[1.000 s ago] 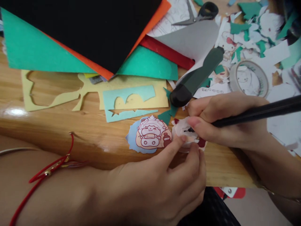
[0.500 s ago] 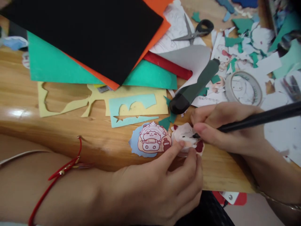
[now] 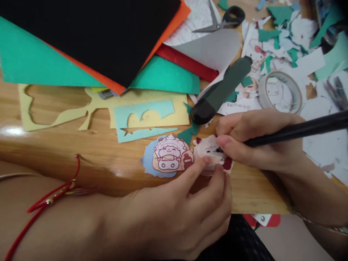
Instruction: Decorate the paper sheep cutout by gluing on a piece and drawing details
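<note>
My right hand (image 3: 261, 136) is closed around a black pen (image 3: 296, 129), its tip touching the face of a small layered cutout figure (image 3: 210, 150). That figure is white and cream with dark red parts and a small black eye mark. My left hand (image 3: 187, 210) holds the cutout down at its lower edge, index finger and thumb side by fingertips pressed on it. Just left of it lies a printed paper character (image 3: 171, 156) on a blue scalloped backing. A dark green and black tool handle (image 3: 220, 90), perhaps a cutter, rests above my right fingers.
Black (image 3: 89, 32), orange and green sheets (image 3: 174, 78) are stacked at the upper left, over a cut-out yellow sheet (image 3: 103, 112). Open scissors (image 3: 221, 23) lie on paper at the top. A tape roll (image 3: 262, 92) and many green and white scraps (image 3: 282, 40) cover the right side.
The whole scene has shifted slightly left and up in the view. Both hands keep their grip, and the pen tip stays at the cutout's face.
</note>
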